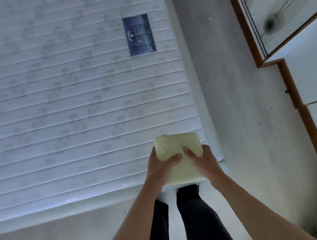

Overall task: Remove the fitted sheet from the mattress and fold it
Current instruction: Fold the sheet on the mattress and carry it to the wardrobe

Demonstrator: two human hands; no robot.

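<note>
The pale yellow fitted sheet (177, 145) is folded into a small thick rectangle held over the near right corner of the bare white quilted mattress (68, 91). My left hand (160, 168) grips its left edge with the thumb on top. My right hand (202, 160) grips its right edge, thumb also on top. Both sets of fingers are hidden beneath the bundle. The mattress top lies uncovered, striped with stitched lines and faint printed logos.
A blue label (139, 34) is sewn on the mattress near its right side. Pale floor (236, 88) runs along the right and front of the bed. A wardrobe with a brown frame and mirrored door (279, 1) stands at the right. My dark-trousered legs (187, 217) are below.
</note>
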